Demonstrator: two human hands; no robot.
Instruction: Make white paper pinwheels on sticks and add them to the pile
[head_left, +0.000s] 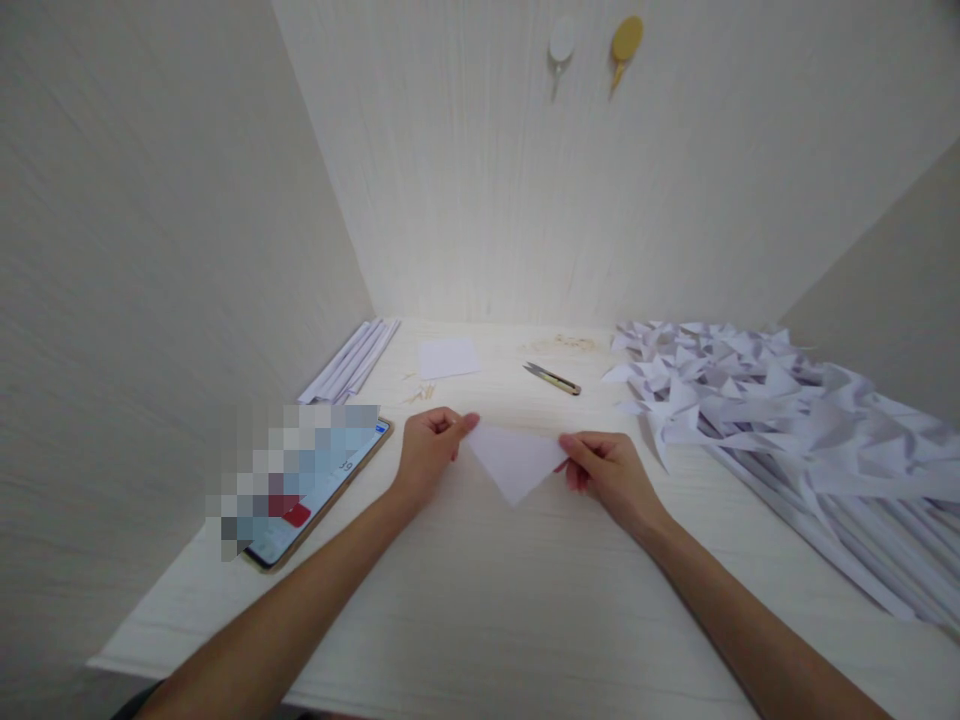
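Paper triangle sits folded between my hands, low over the counter: my left hand pinches its left corner, my right hand its right corner. I judge this piece only one fold in. Many finished folded pieces are piled to my right, while a flat paper square and paper strips lie unused; snips rest nearby.

Pale textured walls enclose a white wooden table, brightly lit at the back.
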